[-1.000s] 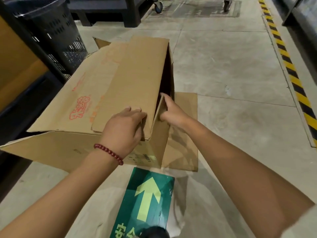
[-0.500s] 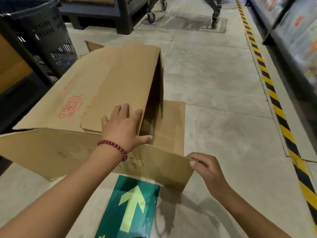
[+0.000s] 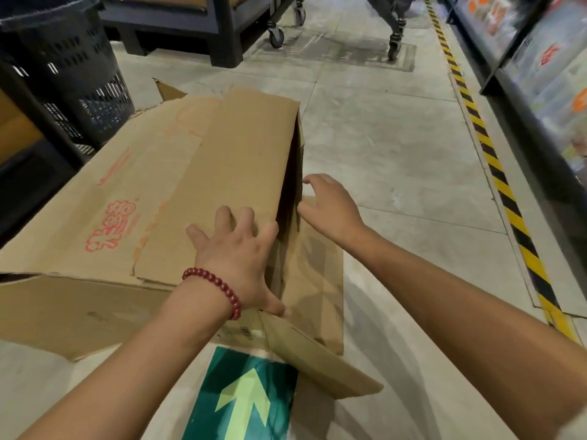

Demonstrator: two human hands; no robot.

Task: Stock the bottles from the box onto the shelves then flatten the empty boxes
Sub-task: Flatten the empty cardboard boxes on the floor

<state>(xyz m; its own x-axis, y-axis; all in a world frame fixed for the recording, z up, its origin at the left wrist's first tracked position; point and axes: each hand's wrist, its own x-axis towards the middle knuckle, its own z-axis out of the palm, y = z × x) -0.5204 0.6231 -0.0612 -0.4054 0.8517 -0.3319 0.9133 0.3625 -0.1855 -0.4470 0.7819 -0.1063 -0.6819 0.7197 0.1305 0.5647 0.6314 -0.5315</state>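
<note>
The brown cardboard box [image 3: 178, 198], red-printed, is lying half-collapsed, flaps splayed. The left hand [image 3: 236, 258] is pressing spread fingers on its top; the right hand [image 3: 330, 206] is hovering loosely open beside its open end.

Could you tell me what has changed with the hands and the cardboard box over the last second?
The right hand let go of the near end flap it had pulled outward and moved up to the box's open end, fingers spread and holding nothing. The flap now lies splayed toward the camera. The left hand stayed pressed on top of the cardboard box, which is still not flat.
</note>
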